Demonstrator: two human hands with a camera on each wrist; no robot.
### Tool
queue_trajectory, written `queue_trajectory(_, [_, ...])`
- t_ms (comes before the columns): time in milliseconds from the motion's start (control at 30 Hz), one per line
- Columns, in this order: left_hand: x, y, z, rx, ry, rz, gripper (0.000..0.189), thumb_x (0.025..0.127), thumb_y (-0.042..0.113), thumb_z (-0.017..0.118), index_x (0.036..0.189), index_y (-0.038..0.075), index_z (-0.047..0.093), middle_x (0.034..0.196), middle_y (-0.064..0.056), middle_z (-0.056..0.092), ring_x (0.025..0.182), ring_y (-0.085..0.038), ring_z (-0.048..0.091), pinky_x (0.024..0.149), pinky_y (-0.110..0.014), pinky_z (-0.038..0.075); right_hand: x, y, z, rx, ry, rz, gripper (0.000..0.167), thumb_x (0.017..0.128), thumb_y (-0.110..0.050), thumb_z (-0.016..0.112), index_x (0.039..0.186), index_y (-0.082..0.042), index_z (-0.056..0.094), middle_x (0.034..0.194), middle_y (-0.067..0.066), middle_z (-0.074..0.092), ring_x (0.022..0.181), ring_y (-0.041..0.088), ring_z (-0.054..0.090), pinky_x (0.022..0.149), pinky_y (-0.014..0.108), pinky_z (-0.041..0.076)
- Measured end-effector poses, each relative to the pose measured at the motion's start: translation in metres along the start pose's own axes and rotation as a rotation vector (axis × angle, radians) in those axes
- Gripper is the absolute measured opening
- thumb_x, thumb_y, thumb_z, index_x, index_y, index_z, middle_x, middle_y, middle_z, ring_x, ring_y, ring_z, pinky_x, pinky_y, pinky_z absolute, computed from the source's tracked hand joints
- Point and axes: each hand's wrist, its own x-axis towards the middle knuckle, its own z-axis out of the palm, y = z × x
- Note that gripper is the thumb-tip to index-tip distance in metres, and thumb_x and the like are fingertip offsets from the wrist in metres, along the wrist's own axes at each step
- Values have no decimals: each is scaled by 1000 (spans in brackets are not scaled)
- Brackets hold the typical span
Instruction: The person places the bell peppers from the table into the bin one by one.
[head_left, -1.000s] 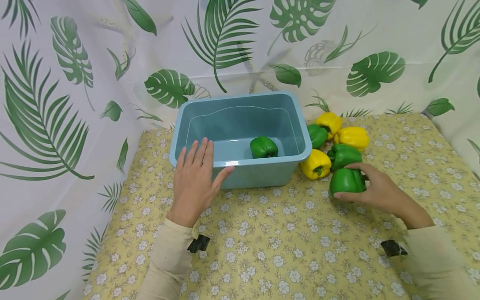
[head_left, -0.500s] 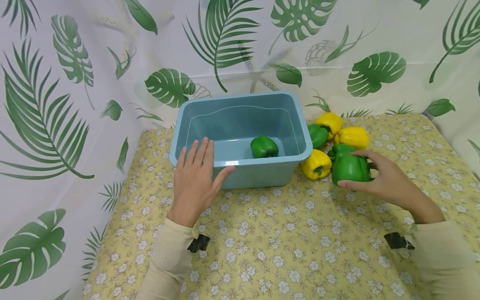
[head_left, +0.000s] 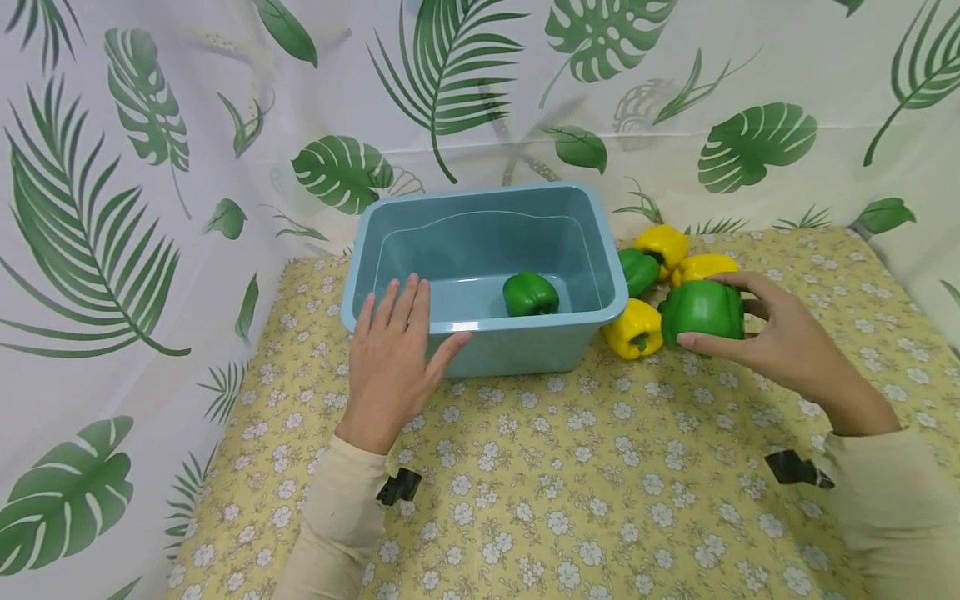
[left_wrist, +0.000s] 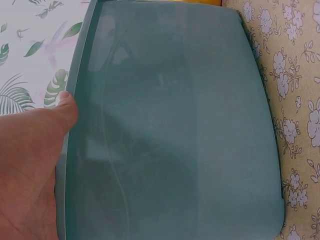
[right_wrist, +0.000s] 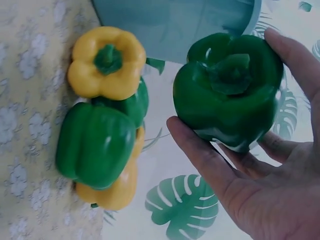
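Observation:
My right hand (head_left: 798, 354) grips a green bell pepper (head_left: 701, 312) from its right side, thumb in front. In the right wrist view this pepper (right_wrist: 227, 95) hangs clear of the others, stem facing the camera. Another green bell pepper (right_wrist: 95, 145) lies on the cloth; in the head view the held one covers it. With straight fingers my left hand (head_left: 392, 367) rests on the front rim of a blue plastic bin (head_left: 510, 354), thumb along the outside. One green bell pepper (head_left: 531, 294) lies inside the bin, towards its right end.
Right of the bin are a yellow bell pepper (head_left: 633, 327) at the front, a green one (head_left: 637, 271) against the wall, and two more yellow ones, one at the back (head_left: 663, 242). Beneath is a yellow floral tablecloth (head_left: 525, 500); a leaf-print curtain (head_left: 480, 108) hangs behind.
My right hand has lifted the green bell pepper and moved it up and slightly away from me, over the other green one. The left hand stays on the bin's rim.

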Motion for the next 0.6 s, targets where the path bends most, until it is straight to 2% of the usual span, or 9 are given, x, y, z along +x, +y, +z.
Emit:
queue_trajectory(167, [0, 0, 0, 6, -4, -1, 82, 100, 59, 53, 156, 0, 37, 157, -18, 41, 148, -33, 33, 123, -52, 20, 4, -8, -1, -2, 58, -25, 79, 86, -24, 83, 150, -5, 41, 143, 24, 44, 116, 45, 52, 63, 21, 50])
queue_trajectory(400, [0, 0, -1, 7, 2, 3, 83, 100, 60, 51, 156, 0, 37, 157, -18, 41, 148, -33, 33, 123, -51, 19, 10, -23, 2, 44, 148, -68, 73, 86, -20, 83, 149, -15, 47, 144, 10, 45, 107, 20, 51, 63, 17, 53])
queue_trajectory(467, [0, 0, 0, 9, 5, 5, 83, 100, 61, 51, 156, 0, 37, 157, -18, 41, 148, -33, 33, 123, -51, 20, 12, -28, 3, 57, 163, -70, 73, 86, -21, 83, 149, -16, 47, 144, 10, 45, 109, 22, 52, 62, 16, 54])
queue_trajectory(600, [0, 0, 0, 10, 5, 6, 84, 100, 61, 51, 156, 0, 37, 157, -17, 41, 148, -33, 33, 123, -51, 20, 15, -37, 4, 86, 169, -54, 79, 86, -25, 83, 152, -12, 42, 147, 16, 42, 121, 39, 52, 61, 14, 54])
